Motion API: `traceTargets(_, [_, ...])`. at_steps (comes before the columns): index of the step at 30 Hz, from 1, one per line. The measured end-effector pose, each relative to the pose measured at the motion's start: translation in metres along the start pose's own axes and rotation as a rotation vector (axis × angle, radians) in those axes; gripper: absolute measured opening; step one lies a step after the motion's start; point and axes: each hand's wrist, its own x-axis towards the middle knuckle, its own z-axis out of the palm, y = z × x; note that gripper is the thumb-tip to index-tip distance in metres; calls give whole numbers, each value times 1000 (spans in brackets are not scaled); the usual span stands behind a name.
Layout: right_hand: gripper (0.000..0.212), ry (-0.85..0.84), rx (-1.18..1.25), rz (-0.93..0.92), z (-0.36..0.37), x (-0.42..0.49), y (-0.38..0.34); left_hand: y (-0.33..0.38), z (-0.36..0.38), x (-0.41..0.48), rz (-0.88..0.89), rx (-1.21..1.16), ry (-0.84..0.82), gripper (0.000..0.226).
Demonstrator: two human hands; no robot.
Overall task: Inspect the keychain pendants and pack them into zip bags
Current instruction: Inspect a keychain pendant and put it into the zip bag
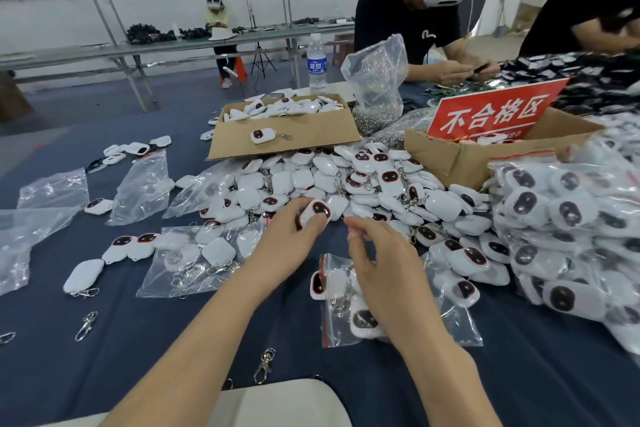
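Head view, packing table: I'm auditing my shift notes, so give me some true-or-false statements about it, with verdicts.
1. The left hand holds a white pendant. True.
2. The right hand grips the water bottle. False: the water bottle stands far back, untouched.
3. The red sign stands in a cardboard box. True.
4. The zip bag under the right hand is empty. False: it holds pendants.

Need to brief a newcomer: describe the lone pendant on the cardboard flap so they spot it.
Find the open cardboard box left of the red sign, behind the pendant pile. Its front flap slopes toward the pile. One pendant lies alone there, dark face up, clasp to its right; the rest are heaped inside the box.
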Motion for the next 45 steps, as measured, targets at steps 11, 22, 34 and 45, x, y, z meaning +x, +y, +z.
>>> traceTargets(11, [42,-247,353,-30,18,-11,-30,-26,-8,-87,-29,-692,127,23])
traceTargets(22, [36,-197,397,-7,21,-10,-30,-30,-7,-82,-70,-741,101,36])
traceTargets(34, [21,-166,497,76,27,-12,-30,-29,-8,-84,-68,-858,31,39])
traceTargets(45, [13,-184,552,128,25,-10,-23,-29,-5,-84,-33,-750,77,39])
